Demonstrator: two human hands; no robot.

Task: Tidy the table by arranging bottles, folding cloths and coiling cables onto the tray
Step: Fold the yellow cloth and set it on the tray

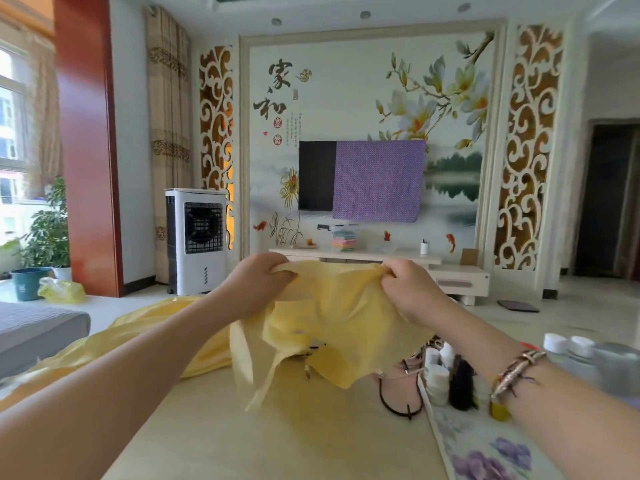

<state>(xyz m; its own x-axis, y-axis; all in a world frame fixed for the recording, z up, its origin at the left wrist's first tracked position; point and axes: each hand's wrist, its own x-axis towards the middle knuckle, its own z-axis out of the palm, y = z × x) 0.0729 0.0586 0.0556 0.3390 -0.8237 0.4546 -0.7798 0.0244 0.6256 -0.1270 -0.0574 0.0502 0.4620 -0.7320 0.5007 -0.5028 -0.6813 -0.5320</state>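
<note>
I hold a yellow cloth (pixel 332 317) up in the air above the table. My left hand (pixel 256 282) pinches its top edge on the left, and my right hand (pixel 412 289) pinches the top edge on the right. The cloth hangs down crumpled between them. A flowered tray (pixel 485 448) lies at the lower right, with small bottles (pixel 438 379) and a dark bottle (pixel 460 382) standing at its far end. A dark cable (pixel 398 403) loops on the table just left of the tray, partly hidden behind the cloth.
More yellow fabric (pixel 138 337) spreads across the table's left side. White-capped bottles (pixel 568 344) stand at the far right. The beige table (pixel 277 438) stretches in front of me. A grey sofa (pixel 38 323) lies to the left.
</note>
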